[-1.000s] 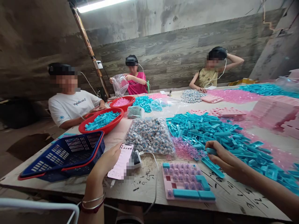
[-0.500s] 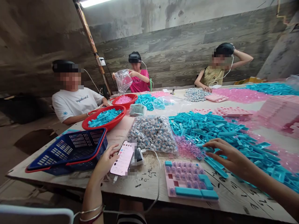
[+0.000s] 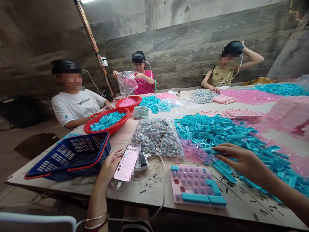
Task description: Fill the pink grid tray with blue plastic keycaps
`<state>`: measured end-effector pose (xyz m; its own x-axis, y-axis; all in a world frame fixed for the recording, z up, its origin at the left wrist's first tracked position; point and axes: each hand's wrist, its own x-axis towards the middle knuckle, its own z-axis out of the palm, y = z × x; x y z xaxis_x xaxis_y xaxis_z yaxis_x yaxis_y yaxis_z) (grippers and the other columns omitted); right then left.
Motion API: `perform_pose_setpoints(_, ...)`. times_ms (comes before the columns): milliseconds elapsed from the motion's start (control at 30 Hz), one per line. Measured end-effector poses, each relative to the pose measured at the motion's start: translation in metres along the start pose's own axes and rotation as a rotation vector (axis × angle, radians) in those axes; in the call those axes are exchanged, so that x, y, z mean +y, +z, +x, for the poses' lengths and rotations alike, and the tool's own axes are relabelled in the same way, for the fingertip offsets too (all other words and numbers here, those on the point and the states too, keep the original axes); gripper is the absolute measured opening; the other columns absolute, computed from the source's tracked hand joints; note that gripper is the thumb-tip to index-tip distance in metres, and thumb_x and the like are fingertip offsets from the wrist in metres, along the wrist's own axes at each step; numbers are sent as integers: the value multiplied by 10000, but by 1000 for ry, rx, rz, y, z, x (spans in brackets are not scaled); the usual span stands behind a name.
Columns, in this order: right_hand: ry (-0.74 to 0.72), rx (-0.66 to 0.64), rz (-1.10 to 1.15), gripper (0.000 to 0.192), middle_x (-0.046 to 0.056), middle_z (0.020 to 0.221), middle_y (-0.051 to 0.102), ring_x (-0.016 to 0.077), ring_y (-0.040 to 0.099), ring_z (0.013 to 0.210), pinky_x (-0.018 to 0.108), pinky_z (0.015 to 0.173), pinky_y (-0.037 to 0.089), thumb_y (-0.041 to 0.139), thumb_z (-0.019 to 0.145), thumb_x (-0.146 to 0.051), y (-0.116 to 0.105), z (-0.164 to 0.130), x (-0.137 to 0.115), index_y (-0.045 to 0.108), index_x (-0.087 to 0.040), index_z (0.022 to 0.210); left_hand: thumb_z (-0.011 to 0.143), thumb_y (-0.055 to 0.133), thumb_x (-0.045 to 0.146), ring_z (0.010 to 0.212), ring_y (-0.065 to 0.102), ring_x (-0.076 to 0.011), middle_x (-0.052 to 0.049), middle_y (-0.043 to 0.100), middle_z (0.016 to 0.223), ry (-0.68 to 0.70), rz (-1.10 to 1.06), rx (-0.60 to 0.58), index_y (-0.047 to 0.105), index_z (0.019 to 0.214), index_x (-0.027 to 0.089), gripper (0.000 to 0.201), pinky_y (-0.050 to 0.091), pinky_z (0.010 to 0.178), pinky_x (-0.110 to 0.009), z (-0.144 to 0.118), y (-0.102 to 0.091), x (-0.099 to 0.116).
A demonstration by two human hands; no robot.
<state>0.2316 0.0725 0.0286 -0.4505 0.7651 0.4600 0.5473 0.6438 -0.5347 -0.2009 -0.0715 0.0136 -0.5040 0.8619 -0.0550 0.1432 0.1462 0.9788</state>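
My left hand [image 3: 109,166] rests at the left edge of a lit phone [image 3: 126,162], its fingers loosely stretched and apart, not wrapped round it. A cable runs from the phone's lower end. My right hand [image 3: 238,158] is over the near edge of a heap of blue keycaps [image 3: 224,130], thumb and fingers pinched on a small blue keycap [image 3: 213,151]. Below and left of it lies a pink keypad [image 3: 190,174] with clear purple keycaps, several blue ones and a few open square holes. Small purple keycaps [image 3: 195,151] lie beside the right fingertips.
A bag of switches [image 3: 156,137] lies mid-table, a blue basket [image 3: 72,154] at left. Red basins [image 3: 108,127] hold blue and pink parts. Pink plates [image 3: 292,114] are stacked at right. A white cable [image 3: 164,180] crosses the near edge. Three co-workers sit opposite.
My left fingers have drawn back slightly from the phone screen to its edge. My right hand has shifted slightly, still over the blue heap. A co-worker's clear bag has spread a little.
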Motion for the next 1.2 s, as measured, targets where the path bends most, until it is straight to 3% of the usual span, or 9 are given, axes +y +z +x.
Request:
perform_pose_setpoints(133,11,-30,14,307,77,977,657,219,653,816,273,629,568,576,787,-433,-1,0,-4,711,-204,941,615,568,337,872,630,-249,-161,648,1086,58,29,12,518,1132,120,563,443,605,-268,1,-2,-5)
perform_pose_setpoints(500,60,-73,51,299,75,858,669,201,643,727,273,596,548,582,756,-410,2,0,-6,704,-193,921,522,610,305,813,653,-253,-178,650,1110,-25,-26,-12,552,1050,116,564,425,523,-245,-1,-2,6)
perform_pose_setpoints(800,54,-193,21,284,77,938,664,189,630,710,287,582,525,546,790,-390,1,-4,-3,684,-200,950,501,630,300,878,650,-279,-169,663,1092,-25,-36,0,595,969,125,500,455,554,-261,-4,-3,9)
perform_pose_setpoints(1200,34,-256,11,271,73,846,659,173,610,653,272,545,489,540,802,-382,1,-6,0,681,-200,946,564,707,384,858,639,-256,-183,614,1176,11,60,-85,552,1096,117,615,455,559,-261,0,-8,2)
